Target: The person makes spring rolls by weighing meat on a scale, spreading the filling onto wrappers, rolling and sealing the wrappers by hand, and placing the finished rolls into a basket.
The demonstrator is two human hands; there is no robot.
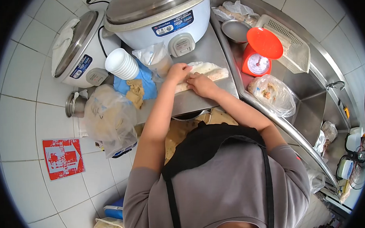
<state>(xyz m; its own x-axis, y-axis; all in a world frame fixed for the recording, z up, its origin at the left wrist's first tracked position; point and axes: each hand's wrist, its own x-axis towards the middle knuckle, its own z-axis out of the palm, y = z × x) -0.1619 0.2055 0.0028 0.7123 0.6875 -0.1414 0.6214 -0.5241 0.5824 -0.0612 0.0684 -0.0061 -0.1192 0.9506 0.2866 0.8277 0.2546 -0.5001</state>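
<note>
On the steel counter [202, 44] lies a long, folded white sheet [213, 71] with pale brown patches; I cannot make out whether it is cloth or a wrapper. My left hand [178, 72] is closed at its left end, fingertips pinched together. Just to the right, my right hand [201, 84] presses bent fingers on the sheet's near side. The fingers partly cover what they grip. Close to my left hand stands a clear plastic bag [153, 60] with pale contents. A stack of white cups [122, 64] and a crumpled brown cloth [135, 93] lie further left.
Two rice cookers, one large [146, 32] and one [76, 57] at left, stand behind. At right are a red scale [257, 62], a bag of food [273, 94], a white basket [297, 48] and a steel sink [308, 108]. A plastic bag [109, 117] hangs at the counter's left.
</note>
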